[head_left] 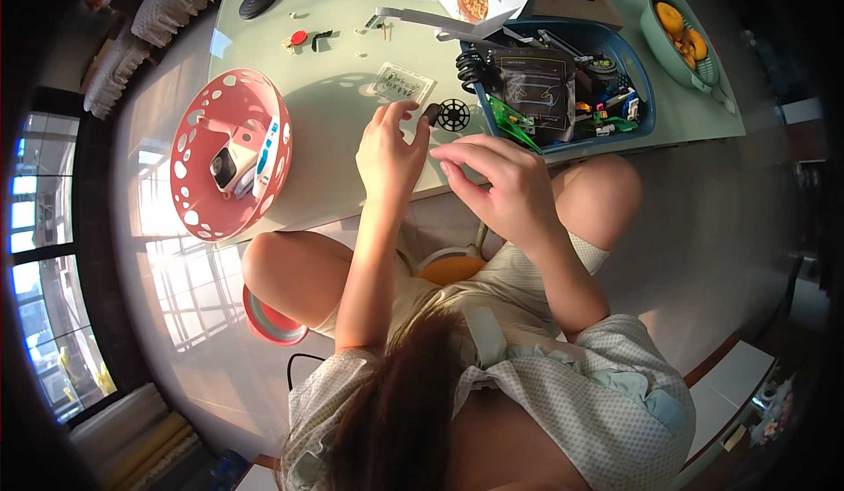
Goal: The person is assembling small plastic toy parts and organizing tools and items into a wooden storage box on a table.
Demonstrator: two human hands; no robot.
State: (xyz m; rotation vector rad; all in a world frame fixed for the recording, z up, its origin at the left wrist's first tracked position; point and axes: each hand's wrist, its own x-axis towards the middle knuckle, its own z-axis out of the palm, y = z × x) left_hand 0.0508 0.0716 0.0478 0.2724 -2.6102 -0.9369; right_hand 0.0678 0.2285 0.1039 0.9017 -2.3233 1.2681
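**Small part held at the surface edge: drop risk**

Your left hand [391, 152] pinches a small dark piece [431, 113] between its fingertips, with the other fingers loosely spread. The piece sits just left of the black spoked wheel [454, 115], touching or almost touching it; I cannot tell which. Your right hand [497, 183] hovers below the wheel, fingers curled and half closed, and appears to hold nothing, though its palm is hidden.

Risks, judged from this view:
- The wheel lies close to the near edge of the surface [334, 95]. A nudge from either hand could push it off onto your lap or the floor.
- The pinch on the piece is fingertip only. A slip would send it down the same way, where it would be hard to find.
- The blue bin [646, 95], just right of the wheel, overhangs toward the edge with green boards poking out; your right wrist could catch them.
- The pink basket [189, 139], well left of the wheel, is out of the way.
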